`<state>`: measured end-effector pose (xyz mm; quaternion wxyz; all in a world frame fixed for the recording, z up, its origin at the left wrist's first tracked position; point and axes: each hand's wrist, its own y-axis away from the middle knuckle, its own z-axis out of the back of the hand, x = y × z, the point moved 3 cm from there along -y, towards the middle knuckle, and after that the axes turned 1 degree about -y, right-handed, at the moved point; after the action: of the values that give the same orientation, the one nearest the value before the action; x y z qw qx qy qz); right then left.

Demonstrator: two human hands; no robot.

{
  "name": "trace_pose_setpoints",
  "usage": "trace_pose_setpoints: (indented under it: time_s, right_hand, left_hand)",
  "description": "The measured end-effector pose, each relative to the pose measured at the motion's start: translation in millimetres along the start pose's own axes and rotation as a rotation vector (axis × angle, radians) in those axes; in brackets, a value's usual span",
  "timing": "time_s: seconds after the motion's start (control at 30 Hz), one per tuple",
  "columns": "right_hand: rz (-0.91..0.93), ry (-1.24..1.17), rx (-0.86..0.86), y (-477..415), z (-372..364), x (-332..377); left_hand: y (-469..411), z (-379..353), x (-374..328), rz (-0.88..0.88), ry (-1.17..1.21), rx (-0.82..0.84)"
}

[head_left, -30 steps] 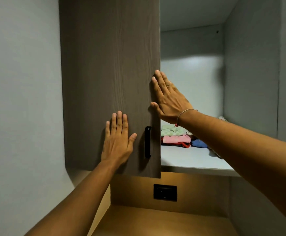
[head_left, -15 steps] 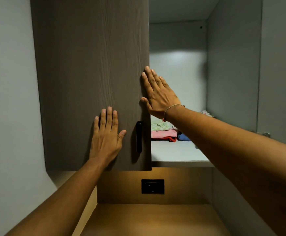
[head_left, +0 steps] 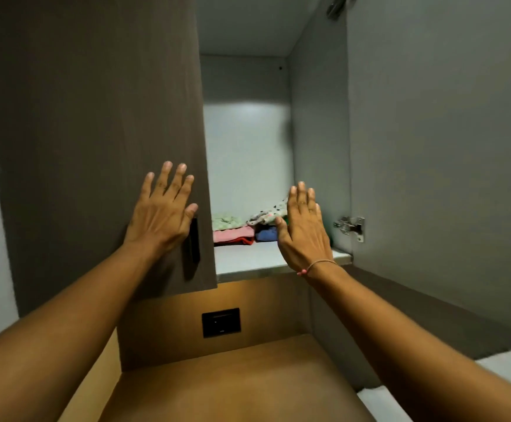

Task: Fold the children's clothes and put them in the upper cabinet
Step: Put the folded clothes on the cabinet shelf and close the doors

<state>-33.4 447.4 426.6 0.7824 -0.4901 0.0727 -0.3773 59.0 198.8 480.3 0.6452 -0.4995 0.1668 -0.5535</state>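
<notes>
A black wall socket [head_left: 221,322] sits in the warmly lit wooden back panel [head_left: 266,312]. Below it spreads a brown wooden countertop [head_left: 236,388]. A white surface [head_left: 510,363] shows at the lower right corner.

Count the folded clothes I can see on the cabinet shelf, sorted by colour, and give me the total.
Light green: 1, the light green piece
Pink: 1, the pink piece
Red: 1, the red piece, only its edge showing under the pink
Blue: 1, the blue piece
White with dots: 1, the spotted piece
Total: 5 visible; the right hand may hide more.
</notes>
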Motion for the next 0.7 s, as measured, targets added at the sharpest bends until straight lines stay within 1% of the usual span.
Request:
trace_pose_setpoints:
  time_s: [0.13,0.2,0.3,0.37,0.5,0.6,0.7]
  right_hand:
    - [-0.118,-0.022,-0.238,53,79,-28]
    - [-0.158,-0.007,-0.354,75,122,-43]
    - [-0.194,0.053,-0.51,91,185,-65]
    - [-0.206,0.084,-0.58,91,222,-78]
    - [-0.276,0.087,-0.586,92,264,-108]
    - [-0.401,0.01,-0.512,93,274,-135]
    - [-0.434,-0.102,-0.433,94,272,-148]
  left_hand:
    - [-33,43,-78,-0.115,0.146,-0.088]
    - [-49,69,-119,-0.194,0.177,-0.145]
    - [-77,116,-182,-0.302,0.222,-0.248]
    - [-95,150,-224,-0.356,0.247,-0.318]
    - [-121,212,-298,-0.468,0.272,-0.426]
    - [-135,245,-338,-0.533,0.267,-0.456]
    - [-147,265,-366,-0.584,0.243,-0.441]
